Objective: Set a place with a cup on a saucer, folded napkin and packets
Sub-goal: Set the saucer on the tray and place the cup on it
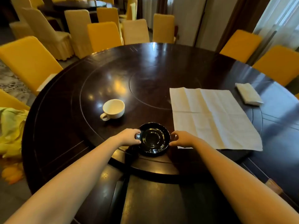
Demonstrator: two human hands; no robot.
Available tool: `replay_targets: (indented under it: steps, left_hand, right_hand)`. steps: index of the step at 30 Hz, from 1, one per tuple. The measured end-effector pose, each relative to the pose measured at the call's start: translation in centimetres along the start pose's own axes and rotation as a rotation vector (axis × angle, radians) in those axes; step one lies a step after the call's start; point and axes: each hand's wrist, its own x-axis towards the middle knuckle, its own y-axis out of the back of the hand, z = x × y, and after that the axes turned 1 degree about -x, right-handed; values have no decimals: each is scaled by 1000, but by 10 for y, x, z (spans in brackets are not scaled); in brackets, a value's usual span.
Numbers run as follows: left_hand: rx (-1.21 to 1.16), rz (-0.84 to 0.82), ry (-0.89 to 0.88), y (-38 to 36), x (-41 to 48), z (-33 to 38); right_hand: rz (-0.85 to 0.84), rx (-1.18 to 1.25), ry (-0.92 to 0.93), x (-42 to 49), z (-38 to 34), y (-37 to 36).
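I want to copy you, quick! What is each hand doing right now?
Left hand: holds the black saucer by its left rim.
Right hand: holds its right rim.

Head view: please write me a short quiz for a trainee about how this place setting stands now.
1. True or false: the cup stands on the table, apart from the saucer.
2. How does the napkin lie? A) spread flat to the right of the saucer; B) folded into a triangle; C) rolled up.
3. Fill in the gap: the left hand and the right hand both hold the rim of the ___.

Key: 1 true; 2 A; 3 saucer.
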Motion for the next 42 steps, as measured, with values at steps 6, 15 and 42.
replay_targets:
  steps: [6,15,42]
  left_hand:
    - [-94,127,61,-12,18,-8]
    - [-717,196,214,-30,33,-11]
    - [-895,190,319,-131,-143,27]
  right_hand:
    - [-35,217,-102,15,6,-13]
    - [97,710,-153,33,-6,-28]
    - [-83,1078,-289,-132,3,-121]
